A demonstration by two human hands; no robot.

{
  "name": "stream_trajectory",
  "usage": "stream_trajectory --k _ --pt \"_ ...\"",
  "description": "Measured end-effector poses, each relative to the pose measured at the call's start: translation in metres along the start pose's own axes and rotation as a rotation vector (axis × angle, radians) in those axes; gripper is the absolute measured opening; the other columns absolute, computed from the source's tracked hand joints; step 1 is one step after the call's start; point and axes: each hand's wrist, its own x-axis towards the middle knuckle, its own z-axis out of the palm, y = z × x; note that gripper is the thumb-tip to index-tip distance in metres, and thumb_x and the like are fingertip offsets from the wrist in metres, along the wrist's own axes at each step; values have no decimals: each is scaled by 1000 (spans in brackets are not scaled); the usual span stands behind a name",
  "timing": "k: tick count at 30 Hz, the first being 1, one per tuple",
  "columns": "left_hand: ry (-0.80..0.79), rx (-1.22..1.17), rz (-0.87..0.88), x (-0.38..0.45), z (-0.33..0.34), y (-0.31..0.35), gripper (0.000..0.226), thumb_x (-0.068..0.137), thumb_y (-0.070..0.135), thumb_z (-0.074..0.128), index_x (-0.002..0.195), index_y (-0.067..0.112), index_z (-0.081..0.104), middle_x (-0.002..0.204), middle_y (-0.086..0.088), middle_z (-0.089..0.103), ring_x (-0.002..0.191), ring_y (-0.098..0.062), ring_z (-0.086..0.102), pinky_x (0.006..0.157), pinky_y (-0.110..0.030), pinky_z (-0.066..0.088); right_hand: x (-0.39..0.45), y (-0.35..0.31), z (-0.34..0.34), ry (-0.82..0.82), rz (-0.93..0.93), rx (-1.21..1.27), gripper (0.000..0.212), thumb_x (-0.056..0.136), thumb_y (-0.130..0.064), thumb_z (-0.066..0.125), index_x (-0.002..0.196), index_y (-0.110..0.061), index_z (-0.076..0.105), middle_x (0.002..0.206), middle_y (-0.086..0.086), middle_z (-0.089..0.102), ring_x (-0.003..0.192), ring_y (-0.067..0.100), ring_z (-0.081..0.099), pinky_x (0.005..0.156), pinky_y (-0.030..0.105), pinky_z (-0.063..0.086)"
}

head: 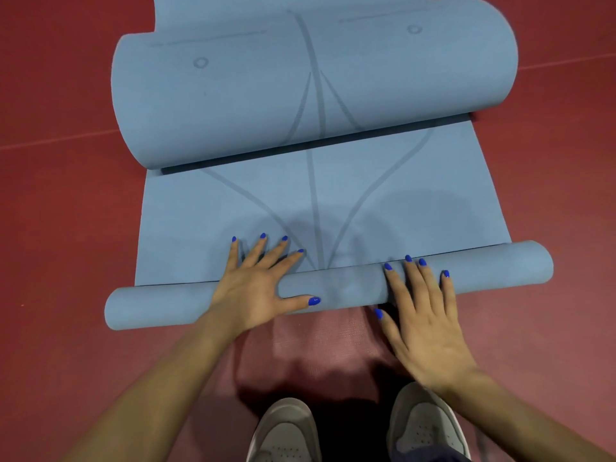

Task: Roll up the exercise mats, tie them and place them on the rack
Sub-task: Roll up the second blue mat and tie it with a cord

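A light blue exercise mat [326, 201] with darker printed lines lies on the red floor. Its near end is wound into a thin roll [340, 288] that runs across the view. Farther off, the mat bulges up in a big loose curl [300, 81]. My left hand [256, 281] lies flat on the roll left of centre, fingers spread onto the flat part of the mat. My right hand [423, 315] presses on the roll right of centre, fingers spread over its top. Neither hand closes around anything.
Red floor [66, 201] surrounds the mat on both sides. My two grey shoes [286, 431] stand just behind the roll at the bottom of the view. No rack or tie shows in the frame.
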Motion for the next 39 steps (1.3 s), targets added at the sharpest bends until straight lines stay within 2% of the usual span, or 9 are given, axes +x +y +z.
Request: stream_trajectory --k 5,10,13,20,26,31,34,37,39 --pt "24 -10 40 4 -7 -2 110 56 91 -17 150 42 13 160 16 6 148 -11 -2 117 -50 -11 20 11 12 -70 -51 -80 67 96 -58 18 146 -14 27 147 18 35 140 34 25 115 54 10" --pt "198 1 104 0 -1 -2 87 90 73 4 136 19 53 145 1 48 135 -21 43 116 -52 15 30 18 10 -72 -116 -83 78 88 -69 25 145 -16 30 147 17 36 139 34 24 115 54 6" --pt "327 -26 93 -14 7 0 70 100 57 12 130 15 58 137 -3 56 124 -24 55 110 -48 24 39 22 8 -96 -142 -76 85 79 -73 35 144 -18 32 144 16 41 137 32 26 113 51 7" --pt "474 50 -2 -47 53 2 71 99 57 17 151 9 18 153 -13 25 141 -34 23 116 -53 11 71 29 3 -175 -189 -17 100 65 -85 36 140 -19 41 130 4 52 138 28 28 110 45 3" --pt "486 -22 -57 -20 35 -4 79 84 69 37 142 14 34 140 -9 44 135 -29 33 116 -50 12 95 23 -13 -218 -140 -15 111 52 -88 33 146 -27 33 138 5 39 144 25 15 115 46 -5" --pt "480 -24 -78 4 15 -13 85 71 78 45 129 16 53 120 -3 58 115 -25 51 107 -46 26 108 10 -30 -179 117 7 114 61 -75 65 151 -26 15 147 9 25 143 23 9 115 49 -8" --pt "409 -29 -112 19 -6 -19 91 61 86 38 123 23 57 113 1 62 108 -25 56 99 -42 31 89 -1 -19 78 119 81 98 74 -75 45 150 -15 25 146 20 33 141 32 23 116 53 7" --pt "280 -77 -118 34 -22 -29 103 49 92 27 127 29 52 126 3 53 132 -20 38 110 -42 21 76 -2 -4 -4 102 144 96 78 -77 21 153 -19 5 158 16 9 147 28 2 117 45 -4" --pt "233 -122 -101 42 -27 -35 110 44 96 27 126 27 52 128 3 48 140 -18 26 115 -44 13 85 6 2 -22 40 91 96 76 -78 20 153 -21 10 159 15 8 147 29 -1 116 46 -6"
